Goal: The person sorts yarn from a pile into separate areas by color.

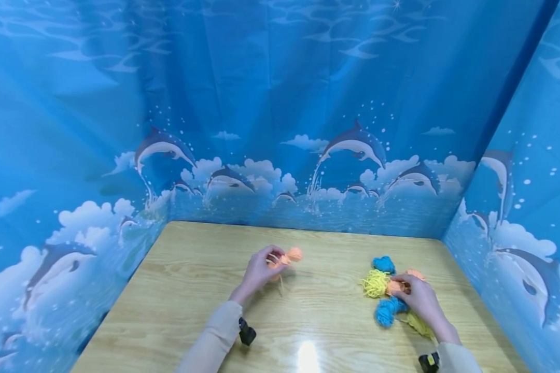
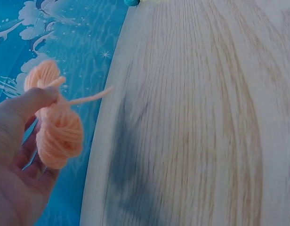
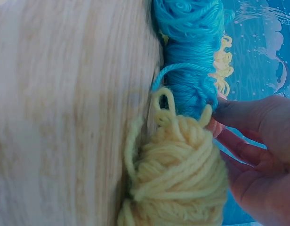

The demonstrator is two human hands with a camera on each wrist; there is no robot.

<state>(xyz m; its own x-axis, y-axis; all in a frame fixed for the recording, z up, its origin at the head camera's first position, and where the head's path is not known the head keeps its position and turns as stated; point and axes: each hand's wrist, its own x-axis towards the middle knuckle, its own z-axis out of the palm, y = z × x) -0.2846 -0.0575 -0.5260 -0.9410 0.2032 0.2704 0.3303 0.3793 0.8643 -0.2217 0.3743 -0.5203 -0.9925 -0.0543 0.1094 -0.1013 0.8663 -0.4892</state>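
Note:
A peach yarn bundle (image 2: 60, 136), drawn in at its middle, is held by my left hand (image 1: 260, 268) over the table's centre. Thumb and fingers pinch it at the narrow waist, and a loose strand sticks out sideways. On the right, my right hand (image 1: 422, 299) reaches into a cluster of yarn bundles and grips a peach yarn bundle (image 1: 394, 287), mostly hidden in the right wrist view. Around that hand lie a bright yellow bundle (image 1: 375, 283), a blue bundle (image 1: 384, 264) behind, another blue bundle (image 3: 189, 70) in front, and a pale yellow bundle (image 3: 182, 174) below the palm.
The wooden table (image 1: 186, 295) reaches back to a blue curtain (image 1: 270, 103) printed with dolphins, which also rises along both sides. A small black device (image 1: 246, 331) is strapped to the left wrist, and another (image 1: 429, 362) to the right.

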